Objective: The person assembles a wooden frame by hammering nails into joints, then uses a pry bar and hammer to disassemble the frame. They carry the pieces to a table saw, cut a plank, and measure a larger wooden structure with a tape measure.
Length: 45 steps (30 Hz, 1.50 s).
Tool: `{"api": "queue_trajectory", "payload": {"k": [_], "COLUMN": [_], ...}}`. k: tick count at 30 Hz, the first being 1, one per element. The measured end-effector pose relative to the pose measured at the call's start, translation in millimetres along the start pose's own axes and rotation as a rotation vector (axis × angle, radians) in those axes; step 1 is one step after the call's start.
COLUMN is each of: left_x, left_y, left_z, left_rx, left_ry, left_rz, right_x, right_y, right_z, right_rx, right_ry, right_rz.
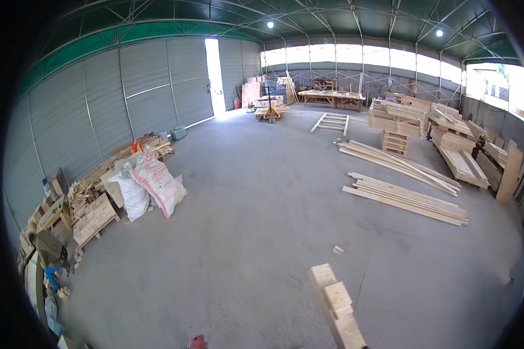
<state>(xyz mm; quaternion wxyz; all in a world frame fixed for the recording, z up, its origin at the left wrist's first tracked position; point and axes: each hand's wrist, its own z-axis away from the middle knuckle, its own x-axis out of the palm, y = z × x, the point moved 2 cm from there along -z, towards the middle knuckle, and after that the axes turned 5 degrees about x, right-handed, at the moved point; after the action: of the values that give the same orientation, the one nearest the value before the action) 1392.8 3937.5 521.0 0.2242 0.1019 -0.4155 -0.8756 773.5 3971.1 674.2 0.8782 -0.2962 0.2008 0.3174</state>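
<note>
A small red patch (198, 342), apparently the gloved tip of my left hand, shows at the lower edge; its fingers cannot be made out. To the right of it, a pale wooden beam (322, 276) runs up from the lower edge, with shorter wood blocks (338, 295) lying along its top. At the beam's bottom end, a tiny dark red speck may be part of my right hand, but too little shows to be sure. Whether either hand touches the wood is hidden. A small wood offcut (337, 249) lies on the floor just beyond the beam.
White woven sacks (160, 185) lean against stacked wood scraps (96, 218) at the left. Long planks (407, 199) lie on the floor to the right, near stacked timber (395, 119). Farther back are a ladder-like wooden frame (332, 123), a yellow pallet jack (271, 111) and a workbench (332, 95).
</note>
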Motion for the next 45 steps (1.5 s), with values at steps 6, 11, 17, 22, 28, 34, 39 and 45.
{"api": "queue_trajectory", "payload": {"k": [6,11,17,22,28,34,39,45], "left_x": [30,141,235,330,537,597,593,652], "left_y": [-9,38,149,297,453,481,490,507], "left_z": [-35,-91,-265,-452,-567,-620,-665,-730], "left_rx": [-0.223,-0.303,-0.279,-0.051,0.399,0.071,-0.222,-0.365], "left_ry": [0.267,0.216,0.151,0.028,-0.171,-0.231,0.024,0.11], "left_rz": [-0.117,-0.128,-0.167,-0.179,-0.158,-0.355,-0.314,-0.275], "right_x": [-95,-143,-207,-264,-328,-424,-506,-570], "right_y": [-142,-230,-319,-368,-433,-511,-586,-664], "right_z": [-113,-206,-306,-379,-498,-636,-734,-853], "right_rx": [-0.117,-0.134,-0.012,0.105,0.197,0.21,0.205,0.232], "right_ry": [-0.016,-0.014,0.013,0.053,0.098,0.118,0.13,0.141], "right_rz": [0.089,0.119,0.078,-0.037,-0.147,-0.185,-0.174,-0.167]}}
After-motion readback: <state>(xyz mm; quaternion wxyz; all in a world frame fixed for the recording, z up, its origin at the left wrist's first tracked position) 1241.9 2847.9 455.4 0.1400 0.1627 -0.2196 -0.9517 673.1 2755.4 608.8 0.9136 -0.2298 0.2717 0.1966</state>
